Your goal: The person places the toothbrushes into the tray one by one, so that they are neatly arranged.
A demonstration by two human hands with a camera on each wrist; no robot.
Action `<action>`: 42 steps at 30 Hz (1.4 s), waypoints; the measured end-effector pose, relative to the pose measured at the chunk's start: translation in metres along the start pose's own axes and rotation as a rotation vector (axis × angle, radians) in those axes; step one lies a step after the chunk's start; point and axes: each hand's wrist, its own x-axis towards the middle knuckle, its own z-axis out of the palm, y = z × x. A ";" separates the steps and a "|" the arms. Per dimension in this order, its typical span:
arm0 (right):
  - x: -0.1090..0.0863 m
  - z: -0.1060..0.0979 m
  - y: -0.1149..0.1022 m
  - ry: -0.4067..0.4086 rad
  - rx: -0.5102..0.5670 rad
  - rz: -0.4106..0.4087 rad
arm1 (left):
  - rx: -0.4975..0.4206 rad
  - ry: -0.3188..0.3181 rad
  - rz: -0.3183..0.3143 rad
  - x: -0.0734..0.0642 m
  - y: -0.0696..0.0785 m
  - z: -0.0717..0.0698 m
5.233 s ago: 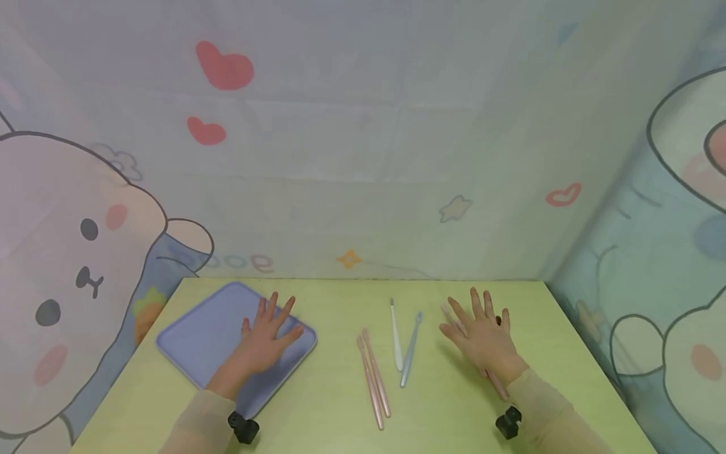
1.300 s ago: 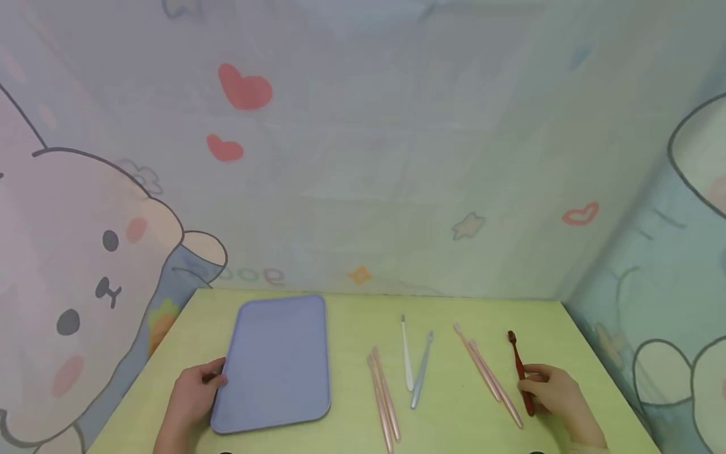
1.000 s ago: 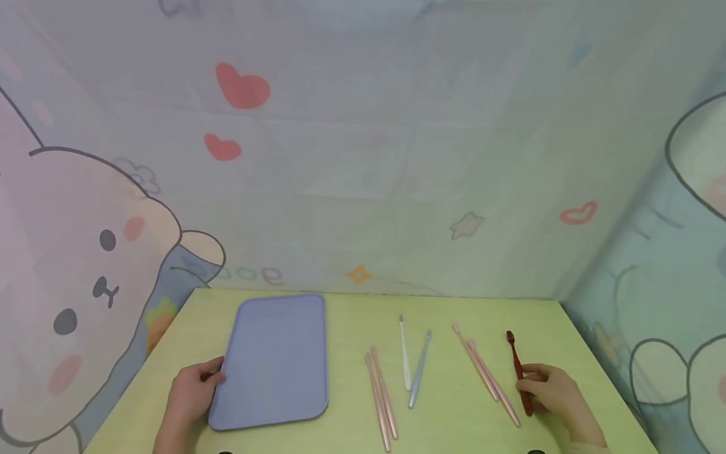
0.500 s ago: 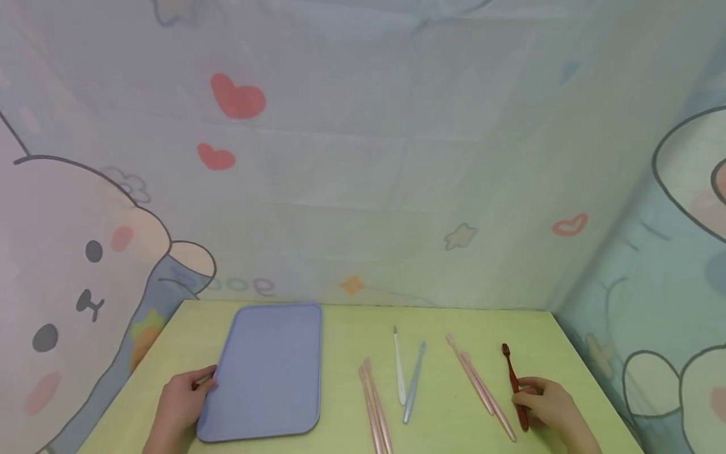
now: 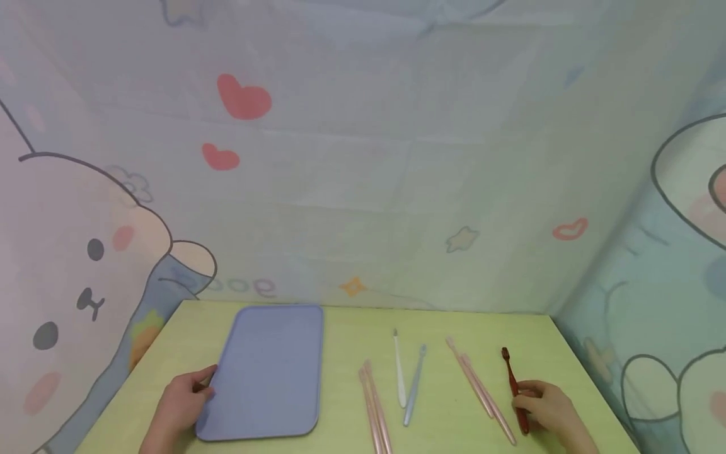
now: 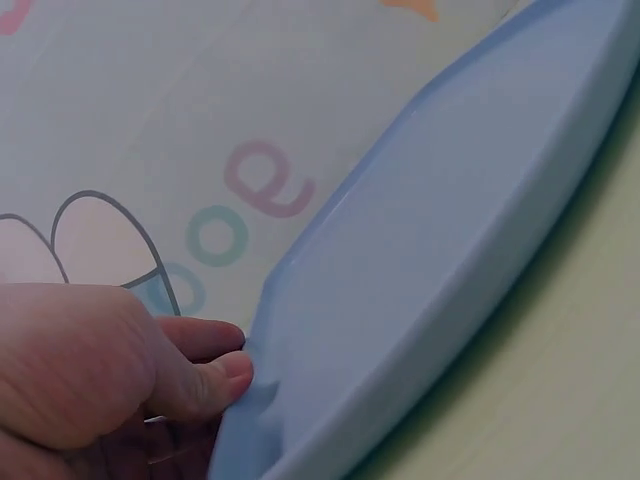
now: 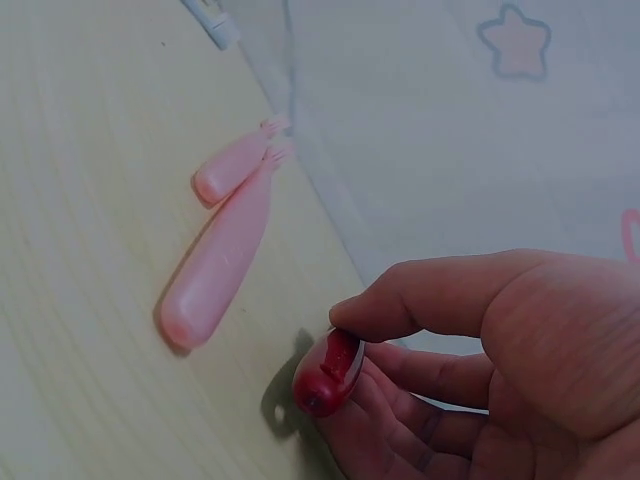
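Observation:
At the left, my left hand [image 5: 180, 403] grips the left edge of a blue-purple rectangular tray [image 5: 265, 372] between thumb and fingers. The left wrist view shows the thumb over the rim of this tray [image 6: 430, 240], with the other fingers partly hidden below. At the right, my right hand [image 5: 549, 408] pinches the handle of a dark red toothbrush [image 5: 508, 367], its head pointing away from me. From the right wrist, the red handle end [image 7: 325, 383] appears between thumb and fingers, with a shadow on the table beside it.
Two pink toothbrushes [image 5: 492, 403] lie left of the right hand. A white toothbrush [image 5: 399, 372] and a blue one [image 5: 414, 388] lie mid-table. Two more pink toothbrushes [image 5: 374, 403] lie nearer the tray. A patterned cloth [image 5: 363, 157] hangs behind the yellow-green table [image 5: 340, 378].
Five seconds ago both hands were spread, one over the slanted tray, one over the pink toothbrushes. Since then the tray has been straightened and the red toothbrush grasped. The last second shows little hand movement.

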 end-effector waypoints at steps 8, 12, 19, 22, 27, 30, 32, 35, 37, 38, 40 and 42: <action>0.005 -0.006 -0.011 -0.005 -0.003 -0.053 | -0.011 0.038 0.004 0.008 0.006 -0.003; 0.007 -0.011 -0.015 -0.004 -0.010 -0.070 | -0.016 0.049 -0.006 0.009 0.009 -0.004; 0.008 -0.014 -0.007 -0.014 0.005 -0.047 | -0.026 0.075 -0.008 0.007 0.013 -0.004; 0.007 -0.016 -0.005 -0.017 0.007 -0.042 | -0.041 0.086 -0.005 0.008 0.017 -0.003; 0.005 -0.016 -0.002 -0.022 0.013 -0.042 | -0.061 0.110 -0.039 0.007 0.016 -0.001; 0.003 -0.013 -0.002 -0.027 0.019 -0.038 | -0.084 0.116 -0.059 0.005 0.013 0.000; 0.002 -0.012 -0.002 -0.029 0.013 -0.039 | -0.094 0.118 -0.072 0.004 0.011 0.001; 0.001 -0.010 -0.002 -0.021 0.021 -0.029 | -0.099 0.120 -0.081 0.004 0.009 0.001; 0.000 -0.009 -0.001 -0.025 0.017 -0.035 | -0.095 0.122 -0.084 0.002 0.007 0.001; -0.001 -0.008 0.000 -0.026 0.020 -0.036 | -0.094 0.122 -0.084 0.002 0.006 0.001; -0.002 -0.007 0.001 -0.032 0.025 -0.035 | -0.088 0.120 -0.085 -0.001 0.003 0.001; -0.002 -0.005 0.003 -0.040 0.028 -0.038 | -0.083 0.119 -0.085 -0.003 0.001 0.001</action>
